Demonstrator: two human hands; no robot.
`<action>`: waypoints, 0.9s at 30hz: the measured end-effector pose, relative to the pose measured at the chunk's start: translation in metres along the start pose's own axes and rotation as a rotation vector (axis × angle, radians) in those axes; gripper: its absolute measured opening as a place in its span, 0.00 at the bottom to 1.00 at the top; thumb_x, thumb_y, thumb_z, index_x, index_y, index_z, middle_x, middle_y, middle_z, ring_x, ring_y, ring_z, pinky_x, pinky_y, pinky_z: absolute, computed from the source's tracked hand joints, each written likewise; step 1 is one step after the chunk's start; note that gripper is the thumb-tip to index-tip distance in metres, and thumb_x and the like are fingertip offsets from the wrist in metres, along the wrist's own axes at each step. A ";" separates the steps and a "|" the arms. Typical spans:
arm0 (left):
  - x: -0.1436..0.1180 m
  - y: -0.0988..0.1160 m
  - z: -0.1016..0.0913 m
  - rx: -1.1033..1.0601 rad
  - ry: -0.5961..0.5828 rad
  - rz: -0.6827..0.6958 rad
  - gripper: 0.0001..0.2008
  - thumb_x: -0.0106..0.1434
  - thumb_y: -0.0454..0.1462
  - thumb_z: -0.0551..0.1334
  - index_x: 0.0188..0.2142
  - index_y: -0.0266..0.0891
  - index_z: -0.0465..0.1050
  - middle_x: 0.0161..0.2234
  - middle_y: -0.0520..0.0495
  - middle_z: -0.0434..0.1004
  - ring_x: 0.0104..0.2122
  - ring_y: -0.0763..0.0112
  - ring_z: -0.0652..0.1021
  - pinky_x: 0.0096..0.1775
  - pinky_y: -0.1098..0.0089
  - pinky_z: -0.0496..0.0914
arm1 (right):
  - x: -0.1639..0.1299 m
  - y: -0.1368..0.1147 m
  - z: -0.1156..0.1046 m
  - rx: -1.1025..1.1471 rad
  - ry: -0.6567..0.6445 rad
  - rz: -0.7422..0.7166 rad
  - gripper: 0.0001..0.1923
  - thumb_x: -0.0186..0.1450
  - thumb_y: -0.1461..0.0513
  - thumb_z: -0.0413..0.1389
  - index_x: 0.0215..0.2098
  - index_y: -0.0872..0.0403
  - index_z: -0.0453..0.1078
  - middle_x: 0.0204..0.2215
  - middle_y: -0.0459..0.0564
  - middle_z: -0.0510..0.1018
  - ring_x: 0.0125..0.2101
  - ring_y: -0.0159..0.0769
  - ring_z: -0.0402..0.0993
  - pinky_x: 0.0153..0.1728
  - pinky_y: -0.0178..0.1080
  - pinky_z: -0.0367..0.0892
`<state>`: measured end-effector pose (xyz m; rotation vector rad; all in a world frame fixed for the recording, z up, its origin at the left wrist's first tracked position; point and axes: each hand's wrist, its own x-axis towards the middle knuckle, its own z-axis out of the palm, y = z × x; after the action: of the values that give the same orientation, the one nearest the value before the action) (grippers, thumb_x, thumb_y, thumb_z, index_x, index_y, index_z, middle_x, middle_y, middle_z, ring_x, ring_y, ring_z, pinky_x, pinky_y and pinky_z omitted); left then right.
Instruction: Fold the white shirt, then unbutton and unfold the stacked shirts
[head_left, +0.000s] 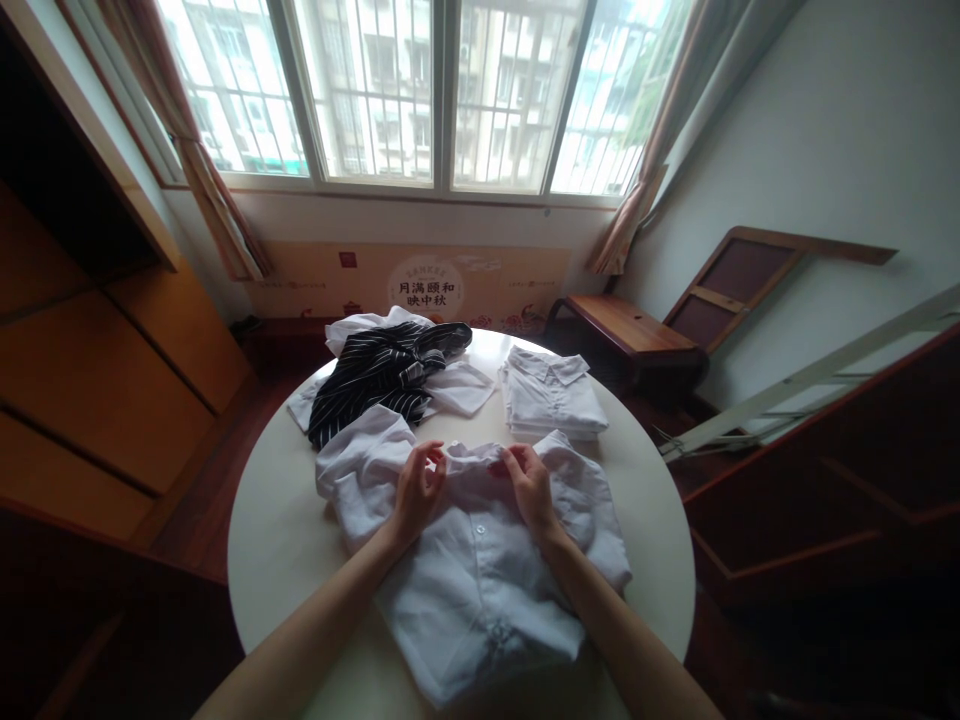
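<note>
A white button-up shirt [480, 560] lies spread on the round table in front of me, its collar toward the window and its sleeves out to both sides. At the left end of the collar, the thumb and fingers of my left hand [421, 488] are curled in on the fabric. My right hand [529, 485] pinches the collar's right end. A button placket runs down the shirt's middle, and its lower edge is rumpled toward me. Fingertips and fabric partly hide each other at the collar.
Behind the shirt, a black striped garment [375, 375] lies heaped over white clothes [465, 388]. To its right is a stack of folded white shirts [553, 392]. The white round table [277, 560] has a wooden chair [637, 325] beyond it, below the window.
</note>
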<state>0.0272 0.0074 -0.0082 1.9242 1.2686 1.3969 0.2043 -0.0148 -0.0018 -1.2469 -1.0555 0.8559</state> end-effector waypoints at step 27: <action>-0.006 -0.014 0.007 0.323 -0.419 0.208 0.16 0.57 0.34 0.56 0.46 0.39 0.68 0.52 0.41 0.66 0.51 0.58 0.66 0.53 0.57 0.60 | -0.007 0.006 0.036 -1.118 -0.141 -0.161 0.07 0.57 0.58 0.52 0.29 0.54 0.65 0.26 0.53 0.74 0.24 0.37 0.70 0.23 0.34 0.53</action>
<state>0.0276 0.0105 -0.0250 2.4636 1.1641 0.8388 0.1680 -0.0095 -0.0090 -1.9733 -1.8272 0.1662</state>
